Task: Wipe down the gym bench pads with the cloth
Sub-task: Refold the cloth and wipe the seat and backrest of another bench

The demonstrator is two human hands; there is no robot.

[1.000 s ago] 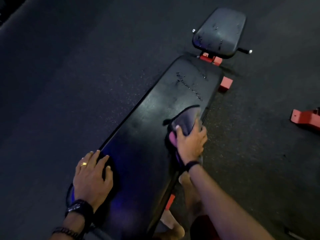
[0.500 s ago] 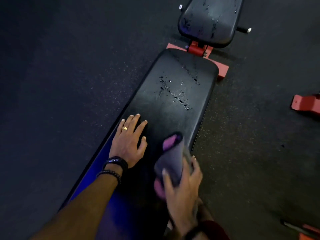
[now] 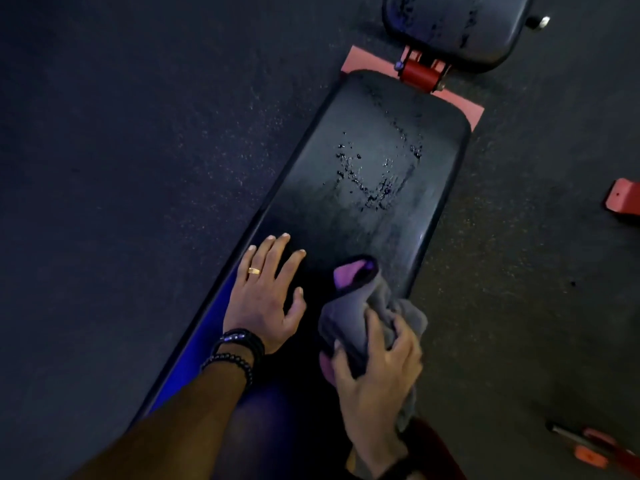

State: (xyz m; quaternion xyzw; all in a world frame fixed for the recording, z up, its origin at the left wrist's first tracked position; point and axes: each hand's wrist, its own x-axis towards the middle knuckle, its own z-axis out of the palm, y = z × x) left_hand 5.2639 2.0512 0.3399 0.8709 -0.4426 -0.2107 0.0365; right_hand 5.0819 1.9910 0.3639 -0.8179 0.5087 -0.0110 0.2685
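Head view is showing the long bench pad (image 3: 349, 216) running away from the person across a dark floor (image 3: 138, 168), with the smaller seat pad (image 3: 450, 26) lying beyond it past a red hinge bracket (image 3: 420, 76). The left hand (image 3: 265, 296) is lying open and flat on the near part of the surface, fingers spread, seemingly bracing. The right hand (image 3: 377, 379) is gripping a bunched grey cloth (image 3: 360, 317) with a purple inner side, and the cloth is sitting over the right side of the pad, just beside the left hand. Whether the cloth is pressing on the surface or hovering just above it is hard to tell.

A patch of wet droplets (image 3: 377, 171) is glistening farther up the long pad, apart from the cloth, and the seat pad is looking spotted too, so much of the wiping appears to be ahead. To do this step well, the person should probably be flattening the cloth for broader contact, pushing in long overlapping strokes toward the droplets, and keeping the left hand planted for balance.

No containers are showing anywhere in view.
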